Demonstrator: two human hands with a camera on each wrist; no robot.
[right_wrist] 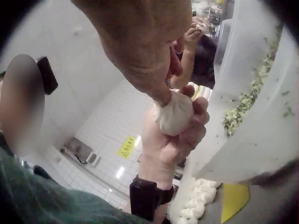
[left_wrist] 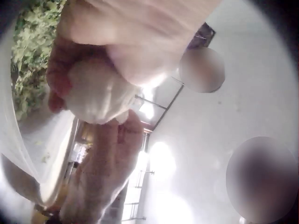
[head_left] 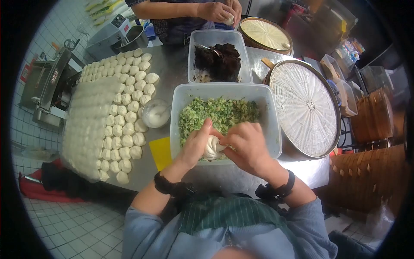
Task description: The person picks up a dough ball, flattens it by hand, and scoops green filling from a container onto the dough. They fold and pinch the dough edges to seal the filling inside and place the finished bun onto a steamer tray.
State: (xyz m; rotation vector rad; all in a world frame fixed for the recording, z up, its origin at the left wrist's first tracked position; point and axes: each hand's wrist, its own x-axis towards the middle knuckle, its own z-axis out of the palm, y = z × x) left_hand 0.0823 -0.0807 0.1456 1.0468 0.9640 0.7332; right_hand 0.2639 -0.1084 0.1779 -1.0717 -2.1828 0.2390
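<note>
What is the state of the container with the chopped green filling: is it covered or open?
Open. No lid covers the container, and the chopped green filling shows directly inside it, beneath the dough bun.

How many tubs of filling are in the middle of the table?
2: the near tub, with green filling, and the far tub, directly beyond it, with dark filling. None there seems hidden.

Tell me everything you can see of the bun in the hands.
The bun is rounded, white, of soft-looking dough, its pleats running to a gathered end. It is held up at the near side of the tub of green filling. The left hand cups it in curled fingers; the right hand pinches the gathered end. Fingers hide whether that end is closed.
</note>
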